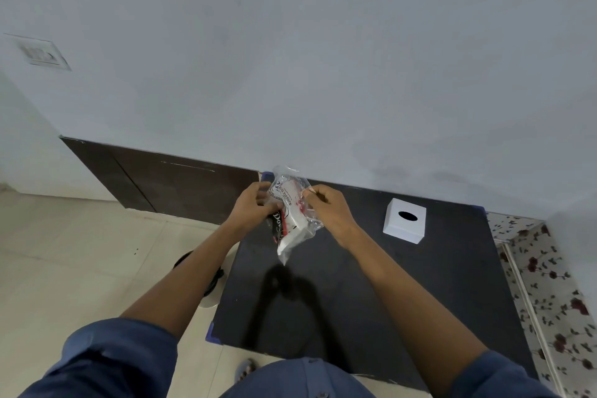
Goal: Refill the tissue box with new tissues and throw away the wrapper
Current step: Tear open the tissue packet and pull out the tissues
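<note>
I hold a clear plastic tissue pack (pixel 292 220) with red and black print above the black table (pixel 355 284). White tissues show inside the lower half of the wrapper. My left hand (pixel 255 203) grips the pack's left side. My right hand (pixel 326 210) pinches the wrapper's upper right edge. A white cube tissue box (pixel 404 220) with a dark oval slot on top stands on the table to the right, apart from both hands.
The table stands against a pale wall (pixel 323 74). A round bin with a dark liner (pixel 210 278) sits on the tiled floor beside the table's left edge, partly behind my left forearm. A flowered cloth (pixel 555 294) lies to the right.
</note>
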